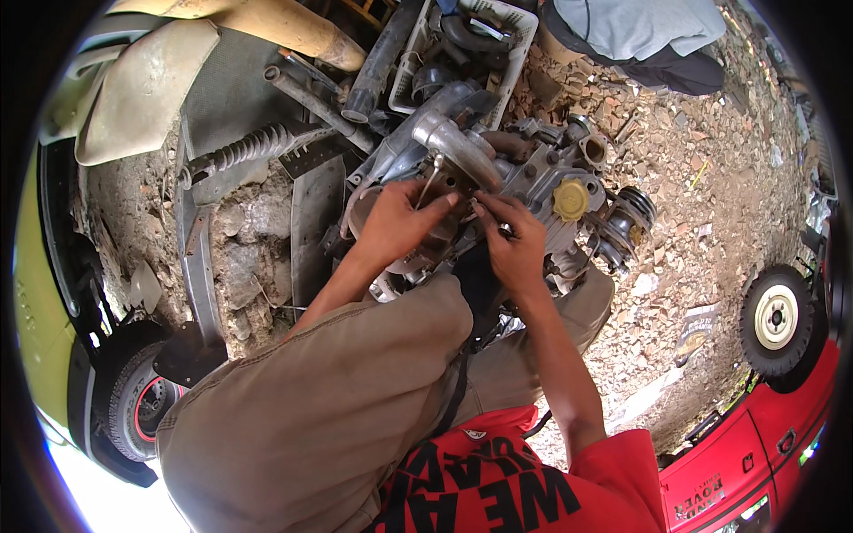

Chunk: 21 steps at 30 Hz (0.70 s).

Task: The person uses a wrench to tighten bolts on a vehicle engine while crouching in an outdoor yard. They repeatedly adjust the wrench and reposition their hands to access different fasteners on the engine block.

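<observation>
A greasy metal engine with a yellow cap sits in front of my knees. My left hand is at its near left part, thumb and fingers closed round the lower end of a thin metal rod. The rod's rounded upper end rests by a grey cast housing. Close to its right, my right hand pinches at the engine beside a dark flange with holes. What lies between those fingertips is too small to make out.
Beyond the engine stands a white plastic crate of metal parts. Pipes and a coil spring lie to the left. Rubble ground spreads right. A red vehicle stands at lower right, a green one at left.
</observation>
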Available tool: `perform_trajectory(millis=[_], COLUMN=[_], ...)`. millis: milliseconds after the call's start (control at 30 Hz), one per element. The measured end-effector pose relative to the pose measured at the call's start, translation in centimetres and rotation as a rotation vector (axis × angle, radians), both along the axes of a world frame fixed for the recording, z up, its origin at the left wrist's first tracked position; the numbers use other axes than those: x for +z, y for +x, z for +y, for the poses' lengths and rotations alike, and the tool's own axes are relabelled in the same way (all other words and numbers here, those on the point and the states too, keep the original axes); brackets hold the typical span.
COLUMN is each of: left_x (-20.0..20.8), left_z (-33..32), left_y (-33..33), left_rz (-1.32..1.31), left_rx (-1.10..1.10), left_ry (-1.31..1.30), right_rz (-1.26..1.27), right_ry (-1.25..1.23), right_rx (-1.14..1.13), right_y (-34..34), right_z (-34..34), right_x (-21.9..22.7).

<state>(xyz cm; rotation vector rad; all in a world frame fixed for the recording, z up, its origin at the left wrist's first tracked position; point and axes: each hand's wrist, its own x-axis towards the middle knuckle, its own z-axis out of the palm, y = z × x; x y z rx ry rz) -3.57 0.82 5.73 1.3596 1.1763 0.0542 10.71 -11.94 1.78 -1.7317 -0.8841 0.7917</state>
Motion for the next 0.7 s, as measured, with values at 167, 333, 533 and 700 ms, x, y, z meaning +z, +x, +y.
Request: perform_trajectory(millis=[167,333,533,700], left_x=[2.1,-0.4,0.5,1.0], left_z=[1.4,1.2,1.9,2.4], left_y=[0.5,-1.7,-1.2,-0.8], left_rz=[0.229,0.013,0.073,0.078], left_rx=[-0.235,-0.561,-0.719,-0.745], left_ry=[0.377,0.684,0.614,0.598], right_rz=[-0.019,-0.050,-0.101,-0.103], right_ry=[-0.079,-0.099,-0.126,-0.085], right_rx=[-0.021,-0.066,-0.036,-0.034], right_y=[-0.3,-1.5,-2.0,-2.2], right_z=[-0.2,0.6,0.4,0.0], right_x=[-0.4,-0.2,-0.2,-1.0])
